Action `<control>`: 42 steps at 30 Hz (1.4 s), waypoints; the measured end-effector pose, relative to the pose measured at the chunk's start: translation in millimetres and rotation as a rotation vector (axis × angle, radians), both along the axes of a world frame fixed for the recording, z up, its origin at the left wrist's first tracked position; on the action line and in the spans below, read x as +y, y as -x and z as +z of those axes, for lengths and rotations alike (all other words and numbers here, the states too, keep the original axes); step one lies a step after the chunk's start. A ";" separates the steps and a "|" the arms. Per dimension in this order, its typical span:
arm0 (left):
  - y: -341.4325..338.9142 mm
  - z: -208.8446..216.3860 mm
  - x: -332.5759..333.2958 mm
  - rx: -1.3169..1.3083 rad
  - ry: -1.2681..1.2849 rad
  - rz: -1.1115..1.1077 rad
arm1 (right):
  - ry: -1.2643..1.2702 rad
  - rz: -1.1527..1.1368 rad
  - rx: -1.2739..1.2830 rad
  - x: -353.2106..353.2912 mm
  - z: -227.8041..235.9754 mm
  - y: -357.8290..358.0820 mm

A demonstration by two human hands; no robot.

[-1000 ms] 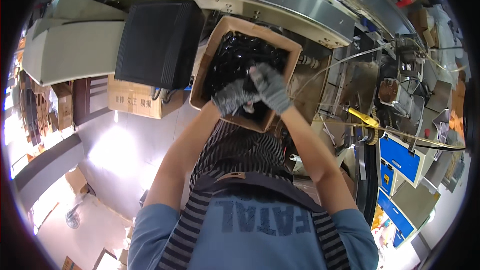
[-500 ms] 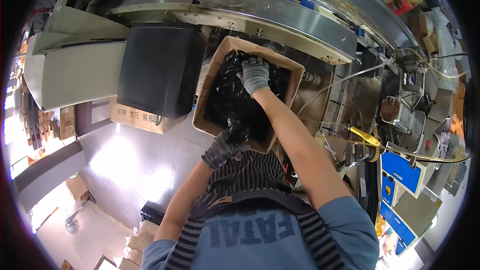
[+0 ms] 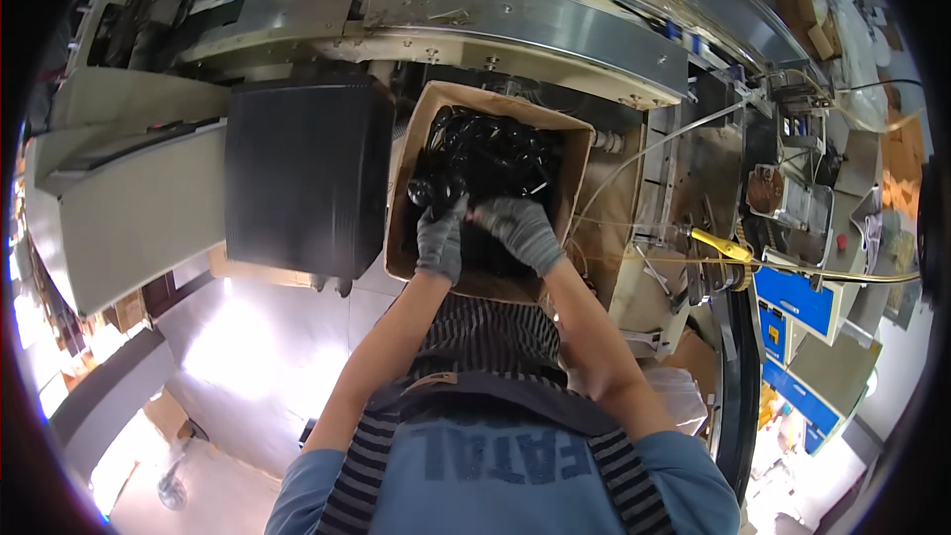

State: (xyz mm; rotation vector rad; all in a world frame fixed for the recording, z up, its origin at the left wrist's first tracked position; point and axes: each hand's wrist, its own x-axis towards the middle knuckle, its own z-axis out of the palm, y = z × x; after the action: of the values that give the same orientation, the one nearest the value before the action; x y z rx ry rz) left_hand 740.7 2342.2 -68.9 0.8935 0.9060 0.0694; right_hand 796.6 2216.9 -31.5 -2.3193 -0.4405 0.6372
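Observation:
An open cardboard box [image 3: 398, 228] stands in front of me, filled with a heap of glossy black parts [image 3: 495, 154]; their exact kind I cannot make out. Over its near half is my left hand [image 3: 441, 238], in a grey knit glove, closed around one glossy black part [image 3: 423, 190] with a rounded end. Beside it my right hand [image 3: 520, 230], gloved alike, reaches in from the right with its fingers drawn together. The fingertips of both hands nearly meet above the heap. Blur hides what, if anything, the right fingers pinch.
A large black bin [image 3: 307, 178] stands left of the box, next to a beige metal cabinet [image 3: 139, 218]. Metal machinery [image 3: 515, 25] runs along the far side. To the right are a thin hose [image 3: 654, 154], a yellow-handled tool [image 3: 720, 244] and blue drawers [image 3: 792, 299].
My right hand has come back from the far part of the heap to beside the left. My left hand has moved from the near rim to over the box, still with a black part.

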 end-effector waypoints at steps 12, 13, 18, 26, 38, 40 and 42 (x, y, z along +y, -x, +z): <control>64.5 25.0 39.7 0.135 -0.009 -0.489 | 0.322 -0.451 -0.160 90.2 -36.9 -65.9; 65.2 27.1 41.1 0.132 0.065 -0.461 | 0.227 -0.523 -0.273 78.3 -30.6 -67.2; 55.5 46.9 31.1 0.132 0.169 -0.469 | 0.596 -0.400 -0.158 -7.3 -54.2 -74.2; 55.9 59.5 28.4 0.068 0.272 -0.424 | 0.654 -0.384 -0.284 17.4 -28.7 -52.9; 113.7 66.5 30.7 0.010 -0.002 -0.302 | 0.186 -0.344 -0.238 31.7 -20.5 -15.3; 110.9 65.7 27.7 0.025 -0.010 -0.321 | 0.060 -0.405 -0.241 33.2 -16.1 3.6; 107.5 52.7 39.1 0.029 -0.033 -0.339 | -0.371 -0.615 -0.320 32.6 -8.2 30.5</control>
State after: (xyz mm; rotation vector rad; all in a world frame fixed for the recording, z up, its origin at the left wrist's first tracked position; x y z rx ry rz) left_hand 633.1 2381.3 -16.2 1.0704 0.7716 -0.2212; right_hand 766.1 2249.5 -39.6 -2.0370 0.0312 -0.1090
